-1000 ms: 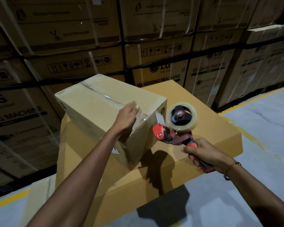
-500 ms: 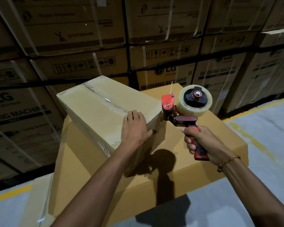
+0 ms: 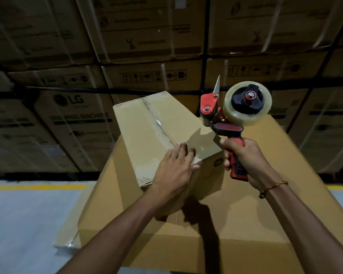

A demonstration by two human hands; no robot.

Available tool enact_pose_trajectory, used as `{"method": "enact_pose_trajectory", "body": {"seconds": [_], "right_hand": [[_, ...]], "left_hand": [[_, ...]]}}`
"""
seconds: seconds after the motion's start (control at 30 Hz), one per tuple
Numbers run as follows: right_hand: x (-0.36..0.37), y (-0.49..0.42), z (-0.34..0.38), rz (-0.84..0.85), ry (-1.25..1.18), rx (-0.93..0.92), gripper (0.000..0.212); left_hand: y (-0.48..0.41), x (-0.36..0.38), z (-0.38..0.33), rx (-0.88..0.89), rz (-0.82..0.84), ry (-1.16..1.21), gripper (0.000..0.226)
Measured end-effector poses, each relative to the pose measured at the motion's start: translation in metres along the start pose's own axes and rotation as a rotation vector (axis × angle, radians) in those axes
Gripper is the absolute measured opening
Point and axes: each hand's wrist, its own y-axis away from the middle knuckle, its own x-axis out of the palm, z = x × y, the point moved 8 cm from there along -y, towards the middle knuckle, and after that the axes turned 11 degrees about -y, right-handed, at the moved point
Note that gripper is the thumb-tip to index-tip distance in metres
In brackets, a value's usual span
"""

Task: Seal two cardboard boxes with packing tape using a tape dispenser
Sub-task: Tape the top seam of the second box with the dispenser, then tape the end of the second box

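The small brown cardboard box (image 3: 147, 139) lies on a large flat cardboard carton (image 3: 255, 214), its centre seam (image 3: 157, 125) running lengthwise away from the person. The left hand (image 3: 173, 171) rests flat, fingers (image 3: 181, 153) straight and together, on the box's near end at that seam. The right hand (image 3: 245, 157), curled round the handle of the red tape dispenser (image 3: 226, 126), holds it in the air just off the box's near right corner. Only the left fingers seem to block the seam.

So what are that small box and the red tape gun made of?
Small box: matte brown cardboard, seemingly corrugated, with a frayed near corner. Tape gun: apparently red and black plastic, faintly glossy, with screws that look metal. Its roll: clear shiny film, probably plastic.
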Motion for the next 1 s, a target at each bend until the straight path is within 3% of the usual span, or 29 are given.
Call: {"method": "enact_pose_trajectory", "body": {"seconds": [0.13,0.23,0.4,0.5,0.7,0.8,0.9,1.0], "right_hand": [[0.001,-0.023,0.001,0.01,0.047,-0.043,0.012],[-0.003,-0.036,0.001,-0.018,0.112,-0.092,0.015],[-0.011,-0.055,-0.004,-0.002,0.165,-0.092,0.02],[-0.011,-0.062,-0.006,0.053,0.19,-0.068,0.018],[-0.028,-0.067,-0.003,0.058,0.299,-0.077,0.029],[-0.045,-0.061,-0.001,0.027,0.249,-0.074,0.019],[-0.056,-0.054,0.0,0.044,0.163,-0.016,0.021],[-0.053,-0.052,-0.004,0.051,0.059,0.05,0.022]], "left_hand": [[0.003,-0.003,0.014,0.036,0.108,0.278,0.06],[0.008,-0.007,0.043,-0.087,0.091,0.47,0.066],[0.056,0.02,0.097,-0.833,0.102,0.373,0.073],[0.07,0.032,0.096,-1.036,0.158,0.591,0.085],[0.069,0.035,0.105,-0.976,0.098,0.592,0.088],[0.057,0.033,0.117,-0.805,0.079,0.641,0.086],[0.033,0.032,0.127,-0.623,0.195,0.693,0.091],[-0.005,0.011,0.118,-0.437,0.215,0.423,0.068]]}}
